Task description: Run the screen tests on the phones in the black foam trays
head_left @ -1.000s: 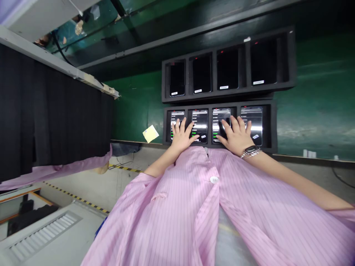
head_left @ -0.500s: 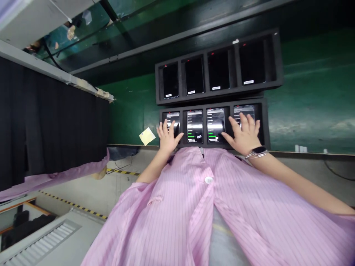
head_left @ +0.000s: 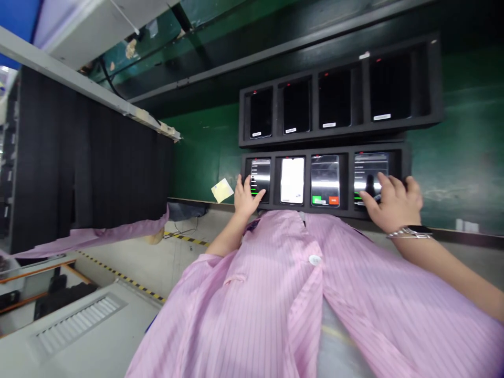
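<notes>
A black foam tray [head_left: 349,152] close to my body holds several smartphones in separate slots. My left hand [head_left: 246,198] is open at the tray's left end, its thumb over the lower part of the leftmost phone [head_left: 260,170]. Beside that, a second phone [head_left: 292,181] shows a white screen. The third phone [head_left: 325,176] has a green and a red button low on a dark screen. At the right end, my right hand [head_left: 396,205] is open over the right part of the rightmost phone [head_left: 366,163], which shows lines of text. Fingertip contact is hard to tell.
Behind stands a second black foam tray [head_left: 315,81] of dark-screened phones with white labels. A yellow note [head_left: 222,190] lies on the green table [head_left: 205,152] to the left. A black curtain [head_left: 98,163] hangs from a frame [head_left: 129,107] farther left.
The second phone's screen turned from a text list to white, and the third's now shows green and red buttons. My right hand shifted rightward on its phone. The whole view slid sideways.
</notes>
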`<control>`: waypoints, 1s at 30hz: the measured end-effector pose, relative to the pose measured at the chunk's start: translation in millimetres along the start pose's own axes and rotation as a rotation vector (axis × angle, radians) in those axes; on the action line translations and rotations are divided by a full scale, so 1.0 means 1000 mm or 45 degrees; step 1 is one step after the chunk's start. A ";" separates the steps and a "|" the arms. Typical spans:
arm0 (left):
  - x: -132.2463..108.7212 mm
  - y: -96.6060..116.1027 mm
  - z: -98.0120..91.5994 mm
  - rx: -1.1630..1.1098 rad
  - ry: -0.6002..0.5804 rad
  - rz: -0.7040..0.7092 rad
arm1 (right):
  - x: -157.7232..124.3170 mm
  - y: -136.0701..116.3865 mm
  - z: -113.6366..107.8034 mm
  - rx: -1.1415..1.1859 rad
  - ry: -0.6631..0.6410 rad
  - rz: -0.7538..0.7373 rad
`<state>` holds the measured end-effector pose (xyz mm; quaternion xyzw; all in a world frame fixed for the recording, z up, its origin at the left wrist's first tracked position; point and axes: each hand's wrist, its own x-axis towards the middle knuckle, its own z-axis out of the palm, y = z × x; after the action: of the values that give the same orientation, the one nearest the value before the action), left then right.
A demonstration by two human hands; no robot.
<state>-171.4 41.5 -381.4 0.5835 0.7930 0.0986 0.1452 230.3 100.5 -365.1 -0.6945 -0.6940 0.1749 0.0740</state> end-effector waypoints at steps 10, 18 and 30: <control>0.000 0.002 0.002 0.022 0.058 -0.032 | -0.003 -0.007 0.000 0.022 0.060 0.024; -0.002 0.007 -0.001 0.054 0.029 -0.049 | -0.003 -0.005 0.002 -0.032 0.070 -0.030; 0.008 -0.014 -0.011 -0.561 -0.034 -0.471 | 0.005 0.023 -0.022 0.073 -0.152 0.289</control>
<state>-189.3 44.9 -376.7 0.3844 0.8434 0.2328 0.2944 259.6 108.1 -353.0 -0.7546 -0.6088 0.2428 0.0321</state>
